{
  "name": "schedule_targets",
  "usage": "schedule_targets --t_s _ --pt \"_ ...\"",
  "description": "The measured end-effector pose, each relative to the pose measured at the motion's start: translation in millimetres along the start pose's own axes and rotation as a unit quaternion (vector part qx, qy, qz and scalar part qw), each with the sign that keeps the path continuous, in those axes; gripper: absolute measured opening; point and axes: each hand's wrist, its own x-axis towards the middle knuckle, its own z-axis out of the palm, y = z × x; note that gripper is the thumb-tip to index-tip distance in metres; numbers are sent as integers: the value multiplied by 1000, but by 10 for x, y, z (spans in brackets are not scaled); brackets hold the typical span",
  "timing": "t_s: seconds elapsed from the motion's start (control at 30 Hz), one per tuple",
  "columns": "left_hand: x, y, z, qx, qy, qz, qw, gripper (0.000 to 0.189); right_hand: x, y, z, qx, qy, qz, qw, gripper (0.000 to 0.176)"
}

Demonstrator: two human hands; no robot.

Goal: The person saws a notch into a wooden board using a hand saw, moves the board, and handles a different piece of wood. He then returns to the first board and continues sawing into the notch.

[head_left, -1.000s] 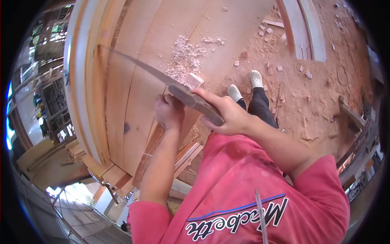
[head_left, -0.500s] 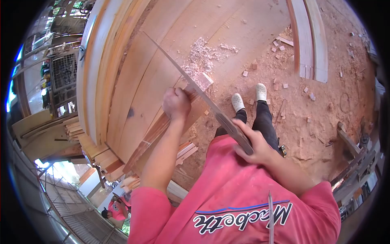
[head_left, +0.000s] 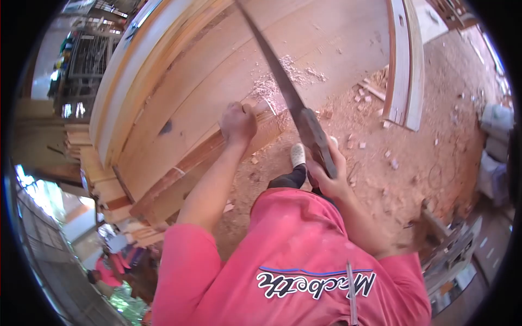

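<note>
My right hand (head_left: 333, 173) is wrapped round the wooden handle of a handsaw (head_left: 284, 81). The long, thin blade points up and away, and its tip reaches the top edge of the head view. My left hand (head_left: 238, 126) is closed on a reddish wooden board (head_left: 187, 165), near the board's far end. That end (head_left: 266, 108) lies beside a heap of pale sawdust and shavings (head_left: 288, 76) on a wide wooden panel (head_left: 217, 87). Between the blade and the board end there is a gap to the right.
Curved wooden pieces (head_left: 128, 76) line the panel's left side, and another pair (head_left: 405, 70) lies at the right. Small offcuts (head_left: 361, 98) are scattered over the dirt floor. Stacked timber (head_left: 106, 187) stands at lower left, with another person (head_left: 111, 269) behind it.
My right hand has lifted the saw off the board end and swung it to the right, steeper than before. My left hand stays on the board. The whole view has shifted.
</note>
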Motion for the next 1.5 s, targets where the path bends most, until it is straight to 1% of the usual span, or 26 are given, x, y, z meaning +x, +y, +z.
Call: schedule_targets --t_s 0.07,0.1,0.17,0.2,0.27,0.3,0.37,0.43,0.6,0.73,0.8,0.87,0.93,1.0,1.03,1.07,1.1,1.13,1.2,1.27,1.3,1.33,1.4,1.43,1.47,1.5 --pt "-13 -24 10 -63 24 39 997 36 -208 -58 -94 -3 13 68 998 66" --pt "-30 -43 5 -74 35 27 996 36 -250 -59 -101 -17 0 65 998 66" --pt "-50 -82 -17 -184 93 82 975 38 -290 -23 -78 -11 15 68 997 67" --pt "-61 -109 -36 -190 103 75 973 38 -308 11 -78 -21 6 64 998 67" --pt "-104 -175 -65 -102 128 51 985 40 -340 44 -66 -62 8 77 995 67" --pt "-115 -207 -76 -105 131 48 985 40 -357 20 -57 -93 3 84 992 67" --pt "-134 -253 -83 21 59 41 997 42 -385 -16 -47 -126 -20 57 990 68" --pt "-131 -262 -63 20 51 45 997 43 -436 -65 -48 -156 -38 30 987 68" --pt "-143 -205 -87 12 37 40 998 44 -731 -181 -201 -207 -71 72 973 71" --pt "-142 -215 -70 3 47 63 997 42 -649 -254 -155 -176 -73 101 976 69" --pt "-114 -222 -41 8 49 76 996 41 -333 -145 -64 -192 -75 63 977 67" --pt "-85 -241 5 42 34 70 996 36 221 -3 135 -221 -62 60 971 67" --pt "-110 -361 90 33 79 109 990 32 539 258 212 -146 -53 -20 988 66" --pt "-114 -523 239 8 81 160 984 39 394 495 61 -210 -21 40 977 72" --pt "-143 -527 277 -33 91 86 992 45 230 424 34 -215 -6 -28 976 72" --pt "-197 -503 95 -32 65 146 987 46 74 397 21 -223 7 -89 971 73" --pt "-239 -477 5 -64 67 157 983 45 -37 379 -52 -195 -3 -108 975 73" --pt "-298 -412 -181 -102 18 164 981 47 -145 367 -152 -167 -20 -123 978 73" --pt "-405 -366 -236 -83 40 229 969 44 -386 314 -342 -128 -10 -68 989 71" --pt "-483 -280 -131 -70 35 280 957 44 -656 -51 -431 -158 11 -47 986 67" --pt "-522 -202 -92 -51 27 308 950 45 -743 -55 -542 -159 14 -57 985 67" --pt "-572 -70 -24 -53 39 311 948 45 -795 -16 -662 -183 30 -59 981 66" --pt "-678 237 49 46 63 311 947 49 -748 -11 -698 -211 47 -72 974 65" --pt "-691 319 32 41 74 316 945 49 -730 -28 -693 -208 66 -81 972 65" --pt "-714 393 -33 62 -17 399 915 44 -724 -56 -694 -204 90 -90 971 64" --pt "-711 473 -98 84 -106 481 866 40 -705 -122 -648 -235 106 -66 964 64"
